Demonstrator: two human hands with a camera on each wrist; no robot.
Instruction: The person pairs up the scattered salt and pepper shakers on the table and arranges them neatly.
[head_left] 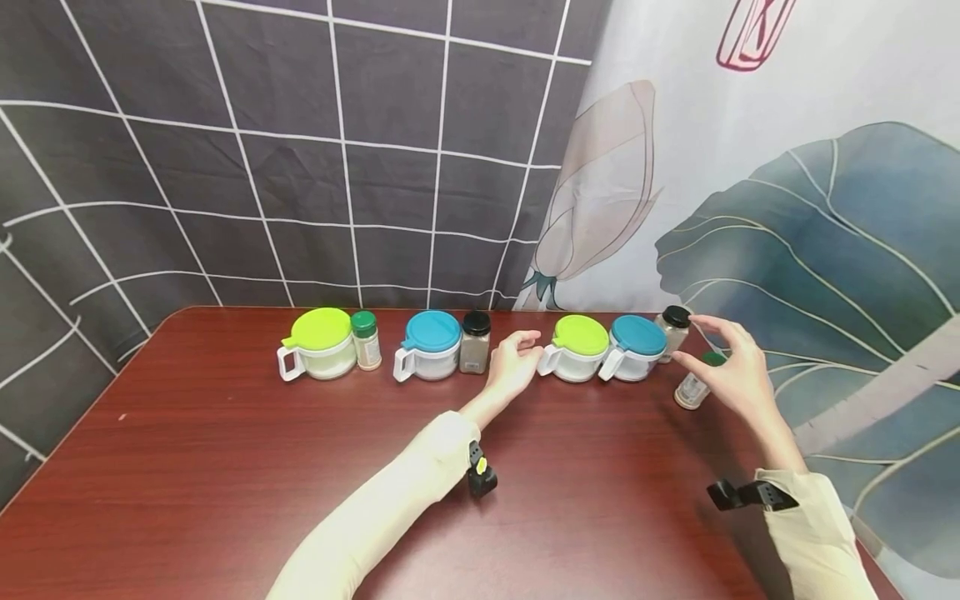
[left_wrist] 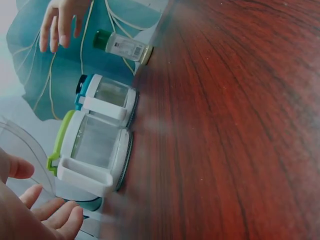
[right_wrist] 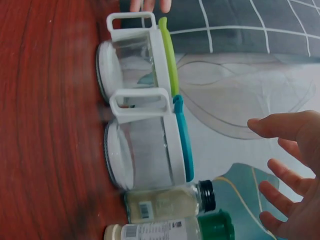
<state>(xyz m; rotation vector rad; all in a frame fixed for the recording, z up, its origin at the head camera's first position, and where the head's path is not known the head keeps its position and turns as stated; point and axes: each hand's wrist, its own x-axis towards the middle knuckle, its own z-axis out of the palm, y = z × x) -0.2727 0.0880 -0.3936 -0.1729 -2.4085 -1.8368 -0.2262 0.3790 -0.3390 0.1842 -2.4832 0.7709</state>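
My left hand [head_left: 514, 363] relaxed, right hand [head_left: 741, 373] spread; both empty. Overreach could topple green-capped shaker [head_left: 691, 392] off worktop [head_left: 570, 500] at right edge.

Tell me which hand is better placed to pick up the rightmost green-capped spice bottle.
Probably the right hand: it is nearest that green-capped spice bottle and holds nothing. The left hand is farther off, with the lime-lidded jar and blue-lidded jar between.

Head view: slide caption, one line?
Left hand and right hand, both empty, beside lidded jars and capped bottles on a reddish-brown table.
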